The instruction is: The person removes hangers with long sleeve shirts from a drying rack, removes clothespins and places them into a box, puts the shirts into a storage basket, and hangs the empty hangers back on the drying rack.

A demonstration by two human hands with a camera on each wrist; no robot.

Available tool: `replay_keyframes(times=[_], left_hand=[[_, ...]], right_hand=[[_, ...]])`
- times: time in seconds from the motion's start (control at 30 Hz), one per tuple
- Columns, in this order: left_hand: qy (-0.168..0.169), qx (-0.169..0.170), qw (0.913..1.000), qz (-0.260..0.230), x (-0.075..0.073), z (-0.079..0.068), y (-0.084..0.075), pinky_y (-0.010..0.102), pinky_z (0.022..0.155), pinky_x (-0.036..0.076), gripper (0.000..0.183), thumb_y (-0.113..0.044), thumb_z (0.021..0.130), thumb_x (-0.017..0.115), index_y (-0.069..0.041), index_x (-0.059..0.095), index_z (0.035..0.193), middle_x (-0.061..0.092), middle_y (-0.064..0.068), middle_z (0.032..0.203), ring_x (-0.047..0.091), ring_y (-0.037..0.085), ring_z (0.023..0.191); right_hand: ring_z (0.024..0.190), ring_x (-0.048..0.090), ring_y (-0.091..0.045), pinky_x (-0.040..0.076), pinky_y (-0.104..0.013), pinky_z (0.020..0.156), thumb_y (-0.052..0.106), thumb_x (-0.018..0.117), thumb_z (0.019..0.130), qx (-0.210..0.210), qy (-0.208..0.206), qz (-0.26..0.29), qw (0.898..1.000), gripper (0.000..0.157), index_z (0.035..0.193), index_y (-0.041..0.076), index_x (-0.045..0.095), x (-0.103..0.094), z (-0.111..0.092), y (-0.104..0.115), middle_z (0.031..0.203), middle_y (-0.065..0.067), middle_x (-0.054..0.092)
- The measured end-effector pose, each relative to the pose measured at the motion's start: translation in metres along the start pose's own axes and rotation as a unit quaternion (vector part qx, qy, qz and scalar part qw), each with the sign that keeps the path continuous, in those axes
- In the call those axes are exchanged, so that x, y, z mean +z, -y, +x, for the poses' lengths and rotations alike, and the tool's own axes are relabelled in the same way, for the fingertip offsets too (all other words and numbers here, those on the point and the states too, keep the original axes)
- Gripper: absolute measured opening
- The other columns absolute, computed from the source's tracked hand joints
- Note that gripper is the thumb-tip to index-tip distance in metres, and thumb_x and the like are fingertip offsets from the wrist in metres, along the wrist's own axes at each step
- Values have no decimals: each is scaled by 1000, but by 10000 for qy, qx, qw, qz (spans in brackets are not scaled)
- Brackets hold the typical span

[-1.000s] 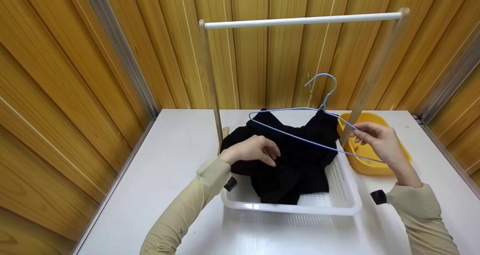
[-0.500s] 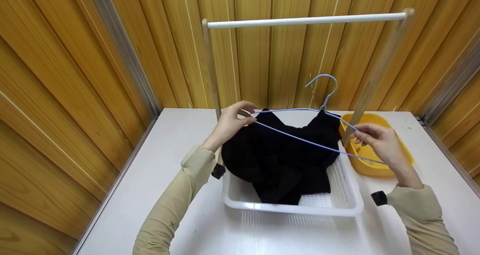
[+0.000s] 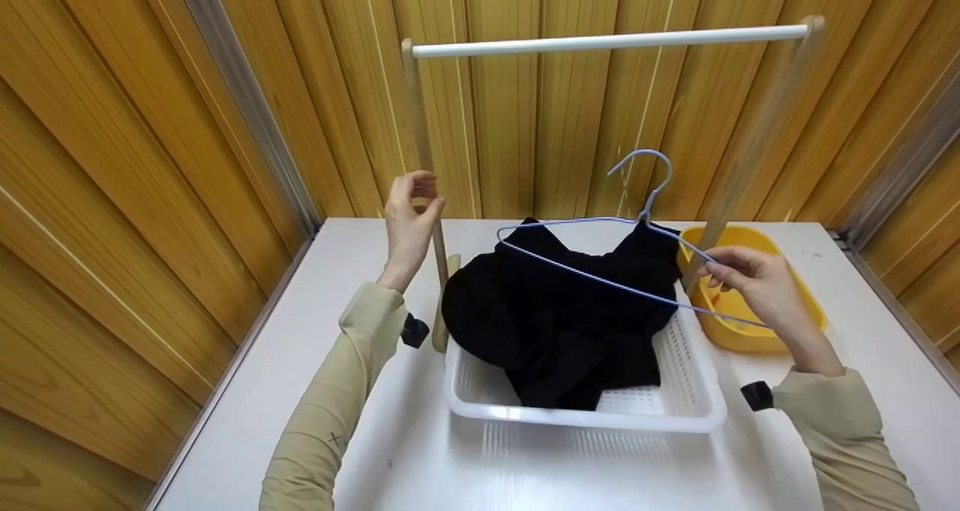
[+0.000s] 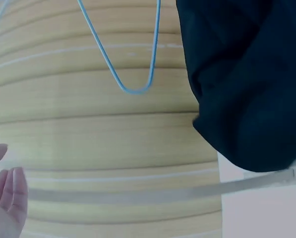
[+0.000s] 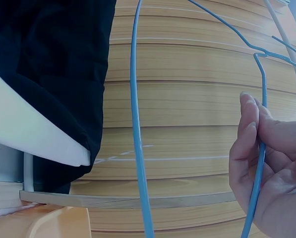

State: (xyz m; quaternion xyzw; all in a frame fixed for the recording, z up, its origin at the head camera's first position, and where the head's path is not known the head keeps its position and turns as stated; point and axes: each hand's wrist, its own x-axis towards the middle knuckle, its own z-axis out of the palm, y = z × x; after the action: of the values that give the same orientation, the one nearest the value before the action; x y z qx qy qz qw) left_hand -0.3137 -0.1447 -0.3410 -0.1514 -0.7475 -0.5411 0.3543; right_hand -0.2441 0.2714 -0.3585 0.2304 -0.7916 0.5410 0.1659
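Observation:
A thin blue wire hanger (image 3: 646,212) is held up over the basket, its hook at the top. My right hand (image 3: 769,286) pinches the hanger's right shoulder wire between thumb and fingers, seen close up in the right wrist view. My left hand (image 3: 410,222) is off the hanger, in front of the rack's left post in the head view, with its fingers loosely bent and nothing between them. In the left wrist view the hanger's rounded end (image 4: 136,91) hangs free. Beneath the hanger, a heap of black cloth (image 3: 570,316) lies in the white basket (image 3: 585,418).
Behind and over the basket stands a rack with a white bar (image 3: 611,42) and wooden posts (image 3: 421,128). A yellow plastic container (image 3: 750,338) sits right of the basket. Wood-patterned panels (image 3: 495,136) rise behind the white table (image 3: 300,331).
My left hand rises from over the black cloth to the hanger's left end, then moves away from it up and left. The right hand and the hanger hold nearly still.

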Motion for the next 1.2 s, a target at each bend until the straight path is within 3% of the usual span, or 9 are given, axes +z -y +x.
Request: replay_keyframes(times=[0.17,0.37,0.53,0.7,0.9,1.07,1.2], left_hand=[[-370,-188,9991,91,-7,5,12,29,69,43,29,4,80,66,2,53,105,50,13,100,50,22,88],[-494,-413,9979,-62,-8,10,21,32,75,42,32,-1,80,67,4,52,107,49,19,104,50,32,93],[-310,-698,9970,-74,-4,14,22,34,80,41,41,-4,81,67,3,49,117,48,19,114,47,30,101],[127,-1088,9939,-88,-1,21,21,36,88,37,57,-6,82,67,1,38,130,42,14,126,41,27,111],[549,-1454,9873,-320,0,28,19,35,92,32,69,-18,82,68,-5,29,138,35,13,133,35,25,118],[538,-1421,9866,-593,3,31,19,36,92,33,67,-22,85,65,-4,29,138,36,13,133,34,26,118],[395,-1373,9880,-580,7,34,20,36,93,33,64,-22,85,65,-3,32,137,39,14,130,37,26,116]], right_hand=[[59,57,-7,44,-17,52,-18,50,83,22,13,-39,10000,10,92,-22,53,-1,0,-1,73,-14,63],[59,56,-7,44,-17,52,-18,49,84,108,46,69,9999,11,93,-23,52,-1,-2,-1,74,-6,64],[59,56,-7,45,-17,52,-19,48,84,157,76,187,9997,10,93,-22,52,-1,-2,-1,74,-2,64],[58,57,-8,44,-17,51,-20,49,83,109,41,200,9997,11,91,-19,56,-2,-3,-1,73,-13,64],[58,56,-7,44,-17,52,-20,49,83,57,18,49,10000,11,92,-19,56,-3,-4,1,73,-11,64],[58,56,-7,45,-17,52,-19,49,83,106,17,10,9999,10,91,-20,55,-3,-4,0,74,-18,62],[59,56,-7,45,-17,52,-19,49,83,116,47,55,9999,10,92,-19,55,-3,-5,0,74,-15,63]])
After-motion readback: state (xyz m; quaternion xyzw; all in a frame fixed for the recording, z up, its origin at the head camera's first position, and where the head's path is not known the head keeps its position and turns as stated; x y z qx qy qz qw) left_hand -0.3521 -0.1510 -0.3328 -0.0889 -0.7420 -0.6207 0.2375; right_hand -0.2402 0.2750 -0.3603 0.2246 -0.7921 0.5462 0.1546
